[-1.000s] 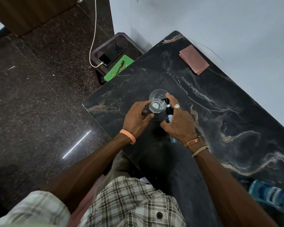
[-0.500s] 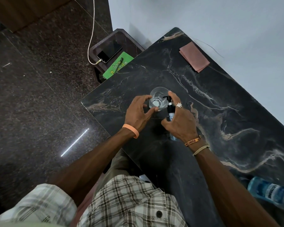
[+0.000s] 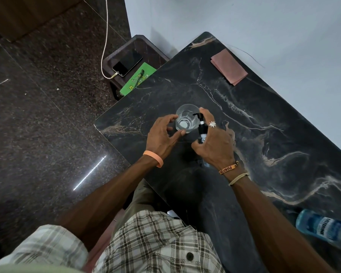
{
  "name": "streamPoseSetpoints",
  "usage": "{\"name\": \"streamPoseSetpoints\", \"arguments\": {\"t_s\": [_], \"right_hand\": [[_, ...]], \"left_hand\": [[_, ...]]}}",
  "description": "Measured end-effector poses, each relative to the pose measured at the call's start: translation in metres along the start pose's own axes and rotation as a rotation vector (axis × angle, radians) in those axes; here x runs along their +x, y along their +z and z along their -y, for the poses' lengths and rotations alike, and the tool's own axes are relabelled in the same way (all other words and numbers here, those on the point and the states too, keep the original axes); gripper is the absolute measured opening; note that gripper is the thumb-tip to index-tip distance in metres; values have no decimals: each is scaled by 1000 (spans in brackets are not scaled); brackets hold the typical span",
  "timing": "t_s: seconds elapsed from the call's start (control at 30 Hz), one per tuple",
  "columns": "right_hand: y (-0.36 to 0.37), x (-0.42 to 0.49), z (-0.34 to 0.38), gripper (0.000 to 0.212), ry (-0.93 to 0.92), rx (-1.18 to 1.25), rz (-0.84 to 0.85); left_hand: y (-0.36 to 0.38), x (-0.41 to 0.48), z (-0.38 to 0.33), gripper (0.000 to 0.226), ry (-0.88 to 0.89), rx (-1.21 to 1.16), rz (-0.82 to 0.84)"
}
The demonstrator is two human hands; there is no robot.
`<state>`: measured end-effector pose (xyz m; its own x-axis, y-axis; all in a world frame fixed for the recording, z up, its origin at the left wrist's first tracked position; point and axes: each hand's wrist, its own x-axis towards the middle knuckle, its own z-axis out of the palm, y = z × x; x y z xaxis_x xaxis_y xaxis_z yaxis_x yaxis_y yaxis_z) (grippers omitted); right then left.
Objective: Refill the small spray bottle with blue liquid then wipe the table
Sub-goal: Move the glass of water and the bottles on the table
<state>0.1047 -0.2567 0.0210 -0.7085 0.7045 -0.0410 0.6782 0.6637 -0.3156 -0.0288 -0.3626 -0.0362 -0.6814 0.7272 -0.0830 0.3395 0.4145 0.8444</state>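
Two hands, refill prep: your right hand [image 3: 215, 143] grips small black-topped spray bottle [image 3: 202, 128]; left hand [image 3: 161, 137] half-curled at clear glass tumbler [image 3: 186, 118], grip unclear. Next: unscrew top.

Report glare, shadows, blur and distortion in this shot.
Head view: a bright streak of glare lies on the polished floor; head view: the person's shadow darkens the near part of the table; head view: the wide-angle lens stretches and softens the corners, as on the water bottle; head view: the glass and spray bottle are sharp and evenly lit.
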Motion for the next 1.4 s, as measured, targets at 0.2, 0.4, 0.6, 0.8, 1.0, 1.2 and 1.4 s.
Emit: {"name": "streamPoseSetpoints", "arguments": {"t_s": [0.2,0.4,0.6,0.8,1.0,1.2,1.4], "right_hand": [[-1,1,-1,94,-6,24,-11],[-5,6,2,83,-43,-81,4],[-6,1,-1,95,-1,143,15],[-5,-1,-4,95,-13,140,12],[2,2,-3,86,-1,26,24],[17,-2,-18,105,-24,340,-101],[31,-18,-27,105,147,657,-105]], "left_hand": [[-1,-1,-2,54,3,8,19],[-1,-2,-4,56,3,13,32],[-1,-3,-4,56,9,13,34],[-2,-4,-4,57,10,11,56],[-2,-3,-4,57,6,4,61],[-1,-3,-1,58,19,1,66],[1,-3,-1,61,21,-14,63]]}}
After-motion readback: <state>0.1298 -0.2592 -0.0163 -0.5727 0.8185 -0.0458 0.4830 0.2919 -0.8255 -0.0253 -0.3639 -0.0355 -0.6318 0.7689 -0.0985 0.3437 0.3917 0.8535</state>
